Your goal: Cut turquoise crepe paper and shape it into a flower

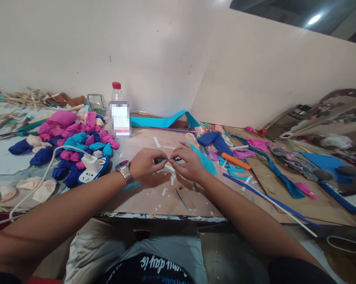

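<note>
My left hand (145, 162) and my right hand (188, 162) meet over the middle of the table, fingertips nearly touching. Both pinch a small dark teal piece (162, 160), mostly hidden by the fingers. A watch (125, 172) is on my left wrist. Beneath the hands lie white scraps (169, 169) and a thin dark strip (182, 198). A light blue fabric piece (206, 159) lies just right of my right hand.
Pink and blue fabric bundles (74, 134) and a power strip (92, 171) with a white cable are left. A red-capped bottle (117, 94) stands behind. An orange-handled tool (235, 161) and long strips (263, 195) lie right. Another person's hand (355, 179) shows far right.
</note>
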Demonstrator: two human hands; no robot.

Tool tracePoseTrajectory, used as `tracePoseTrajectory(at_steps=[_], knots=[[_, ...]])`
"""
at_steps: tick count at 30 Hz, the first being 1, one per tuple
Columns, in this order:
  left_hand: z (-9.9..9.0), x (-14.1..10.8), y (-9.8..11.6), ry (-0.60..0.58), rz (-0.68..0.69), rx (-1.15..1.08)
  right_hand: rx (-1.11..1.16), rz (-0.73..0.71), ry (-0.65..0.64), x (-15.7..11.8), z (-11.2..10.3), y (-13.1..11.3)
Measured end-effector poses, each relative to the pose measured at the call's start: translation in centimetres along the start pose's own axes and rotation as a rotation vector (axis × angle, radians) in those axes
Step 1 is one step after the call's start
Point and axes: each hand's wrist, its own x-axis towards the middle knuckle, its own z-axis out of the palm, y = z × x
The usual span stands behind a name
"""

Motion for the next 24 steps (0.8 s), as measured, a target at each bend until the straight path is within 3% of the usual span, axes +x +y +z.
tracePoseTrajectory(at_steps=[11, 24], knots=[[-0.15, 0.1, 0.15, 0.001, 0.049, 0.032, 0.115, 0.101, -0.027, -0.35, 0.65, 0.48], [-0.08, 0.18, -0.33, -0.082, 0.002, 0.076, 0.066, 0.079, -0.094, -0.33, 0.57, 0.66]])
